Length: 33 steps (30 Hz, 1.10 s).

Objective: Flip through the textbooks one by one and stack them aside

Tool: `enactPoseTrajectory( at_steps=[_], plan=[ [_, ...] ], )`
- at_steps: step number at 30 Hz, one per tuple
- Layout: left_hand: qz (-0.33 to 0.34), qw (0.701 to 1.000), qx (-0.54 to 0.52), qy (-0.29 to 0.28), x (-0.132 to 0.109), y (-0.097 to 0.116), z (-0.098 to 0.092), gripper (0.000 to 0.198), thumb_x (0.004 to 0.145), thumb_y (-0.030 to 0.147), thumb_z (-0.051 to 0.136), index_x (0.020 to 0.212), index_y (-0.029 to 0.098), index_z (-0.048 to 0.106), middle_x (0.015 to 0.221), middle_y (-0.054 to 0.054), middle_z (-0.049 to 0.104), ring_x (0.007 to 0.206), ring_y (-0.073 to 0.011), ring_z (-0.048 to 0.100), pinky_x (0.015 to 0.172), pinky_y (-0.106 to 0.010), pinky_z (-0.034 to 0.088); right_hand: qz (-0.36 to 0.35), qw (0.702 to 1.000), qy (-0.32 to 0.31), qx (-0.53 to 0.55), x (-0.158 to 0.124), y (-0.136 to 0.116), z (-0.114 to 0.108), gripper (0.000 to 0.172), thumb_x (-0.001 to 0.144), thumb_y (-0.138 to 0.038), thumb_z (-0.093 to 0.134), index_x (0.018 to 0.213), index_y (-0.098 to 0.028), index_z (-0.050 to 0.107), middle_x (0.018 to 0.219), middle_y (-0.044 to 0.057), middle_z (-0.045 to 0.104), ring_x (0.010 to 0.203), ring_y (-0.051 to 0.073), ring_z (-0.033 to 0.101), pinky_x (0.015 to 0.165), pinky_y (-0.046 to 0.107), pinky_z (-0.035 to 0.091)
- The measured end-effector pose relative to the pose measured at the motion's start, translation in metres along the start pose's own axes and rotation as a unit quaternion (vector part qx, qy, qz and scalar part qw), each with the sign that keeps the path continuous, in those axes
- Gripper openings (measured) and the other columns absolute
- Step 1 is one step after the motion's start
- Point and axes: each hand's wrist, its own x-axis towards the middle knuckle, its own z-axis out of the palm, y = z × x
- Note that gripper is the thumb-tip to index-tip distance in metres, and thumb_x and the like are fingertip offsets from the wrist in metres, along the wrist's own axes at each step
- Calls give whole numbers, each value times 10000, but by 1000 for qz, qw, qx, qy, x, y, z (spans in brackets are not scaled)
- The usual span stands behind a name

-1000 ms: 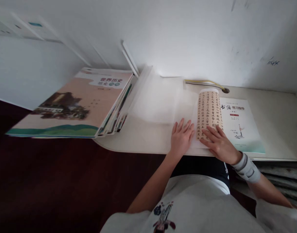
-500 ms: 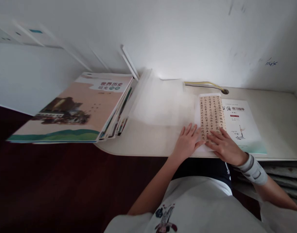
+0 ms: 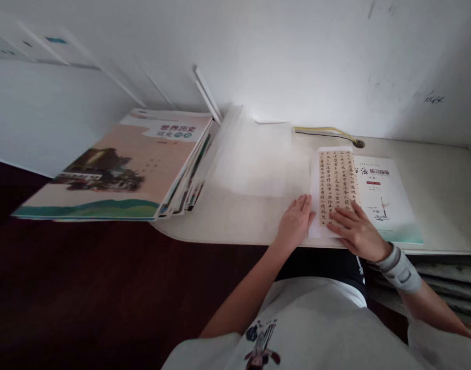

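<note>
A calligraphy workbook (image 3: 391,200) with a white and pale green cover lies at the desk's front. A tan panel of brush-written characters (image 3: 335,177) on a white sheet overlaps its left side; I cannot tell whether the two are joined. My right hand (image 3: 356,231) rests flat on the panel's lower part, fingers spread, with a grey band around the wrist. By the white sheet's left edge lies my left hand (image 3: 296,220), its fingers stretched out and side by side, holding nothing. Translucent plastic covers (image 3: 258,159) lie further left.
A thick stack of books (image 3: 143,154), a world history one on top, stands at the left and juts past the desk's (image 3: 227,223) rounded corner. At the back, a yellow and a black cable (image 3: 323,129) run into a hole by the wall.
My left hand has drawn slightly left off the panel, and its fingers have come together. My right hand stays on the panel. The view has shifted a little.
</note>
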Motion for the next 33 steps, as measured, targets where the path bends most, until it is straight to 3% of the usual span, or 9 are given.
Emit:
enactPoseTrajectory(
  at_steps=[5, 11, 16, 20, 25, 33],
  plan=[
    [-26, 999, -12, 15, 1, -1, 0, 278, 933, 232, 406, 1112, 99, 571, 1304, -190, 543, 1178, -228, 552, 979, -359, 469, 4, 1000, 12, -3, -1, -2, 0, 353, 822, -186, 560, 1170, -196, 619, 1298, 107, 570, 1265, 298, 436, 1100, 595, 181],
    [-60, 998, -19, 15, 0, -4, -1, 198, 927, 172, 394, 934, 142, 590, 1231, -142, 597, 1042, -206, 632, 837, -326, 546, -14, 1000, 24, -2, -2, 0, -2, 366, 829, -183, 539, 1189, -206, 603, 1306, 104, 564, 1265, 290, 439, 1091, 611, 190],
    [-55, 997, -11, 44, -1, -4, -1, 219, 917, 111, 362, 1005, 124, 562, 1179, -152, 606, 1030, -194, 630, 824, -299, 542, -17, 998, 57, 0, -5, -2, -2, 358, 853, -175, 504, 1199, -200, 596, 1307, 100, 564, 1280, 273, 426, 1100, 597, 196],
    [-55, 997, 10, 47, 4, -3, -2, 226, 920, 135, 366, 926, 101, 589, 1220, -192, 577, 1146, -238, 567, 953, -361, 479, -1, 997, 71, -10, -8, -2, 4, 354, 854, -157, 495, 1190, -190, 600, 1292, 97, 577, 1264, 265, 445, 1107, 584, 192],
    [-58, 998, 37, 15, 7, -3, 1, 414, 918, 326, 452, 1196, 26, 514, 1338, -240, 492, 1282, -302, 437, 1050, -457, 380, 23, 999, 41, -17, -12, 0, 9, 355, 840, -161, 517, 1182, -202, 604, 1289, 84, 582, 1246, 267, 462, 1107, 584, 185],
    [-36, 998, 21, 57, 7, -2, -3, 286, 930, 218, 413, 1037, 112, 656, 1159, -141, 656, 1112, -229, 602, 960, -376, 478, 38, 999, 31, -19, -14, -2, 4, 349, 836, -165, 529, 1174, -198, 610, 1287, 89, 582, 1245, 274, 461, 1106, 579, 187]
  ],
)
